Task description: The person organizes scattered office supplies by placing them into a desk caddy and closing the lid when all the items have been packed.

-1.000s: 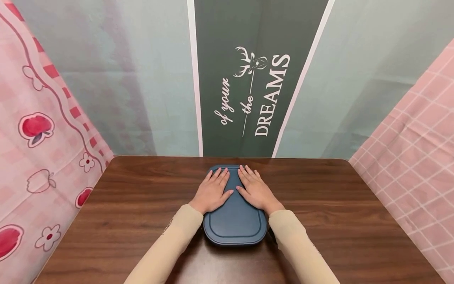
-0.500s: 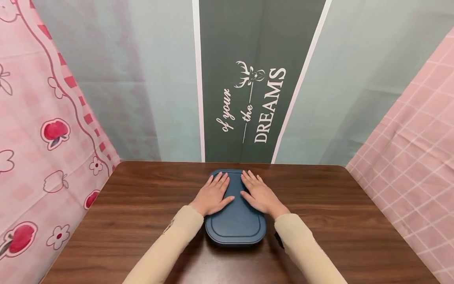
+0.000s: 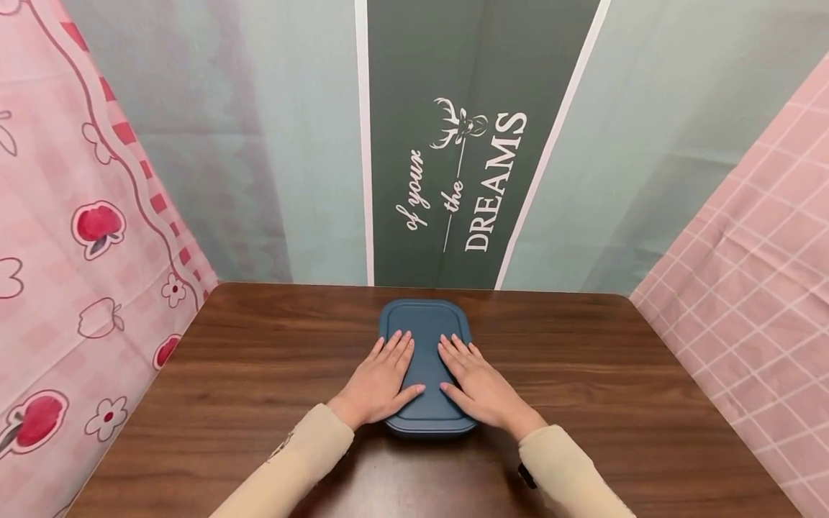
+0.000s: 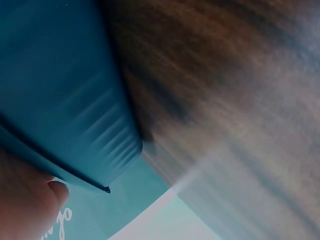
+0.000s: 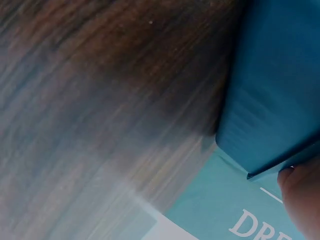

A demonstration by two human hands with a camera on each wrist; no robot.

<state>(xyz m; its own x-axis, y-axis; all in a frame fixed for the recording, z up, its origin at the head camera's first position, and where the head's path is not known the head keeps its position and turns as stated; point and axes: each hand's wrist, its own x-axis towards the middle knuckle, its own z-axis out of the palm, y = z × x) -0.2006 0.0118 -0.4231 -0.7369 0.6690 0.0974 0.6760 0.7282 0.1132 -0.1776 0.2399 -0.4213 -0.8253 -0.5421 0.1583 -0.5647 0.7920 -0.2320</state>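
A dark blue lidded box with rounded corners lies lengthwise on the wooden table, its lid on. My left hand rests flat on the lid's left side, fingers straight and pointing away, thumb inward. Mirroring it, my right hand lies flat on the right side of the lid. The thumbs point at each other with a gap of lid between them. In the left wrist view the box's ridged side wall shows below the lid edge. The right wrist view also shows the side wall. The box's contents are hidden.
The brown wood-grain table meets a grey-green cloth backdrop with white lettering just behind the box. Pink patterned cloth hangs at the left, and pink checked cloth at the right.
Both hands have slid toward me along the lid, so the box's far end now shows beyond the fingertips. The head view has shifted slightly.
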